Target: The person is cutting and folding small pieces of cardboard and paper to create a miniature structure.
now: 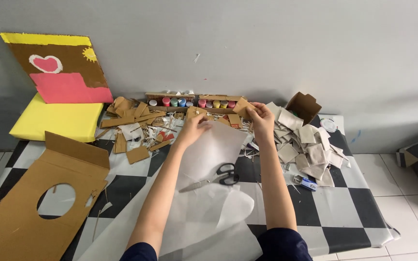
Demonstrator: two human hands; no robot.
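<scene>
Both my arms reach forward over a table with a black and white chequered cover (349,212). My left hand (193,126) pinches a small brown cardboard piece (195,112) near a heap of cardboard scraps. My right hand (262,117) holds another brown cardboard piece (243,106) just in front of a row of small paint pots (193,102). A large sheet of translucent white paper (209,193) lies under my forearms, with black-handled scissors (215,178) resting on it between them.
A pile of pale square paper pieces (308,147) and an open small cardboard box (305,106) lie to the right. A big cardboard panel with a round hole (35,208) sits front left. A painted board with a heart (59,65) leans on the wall above a yellow sheet (56,120).
</scene>
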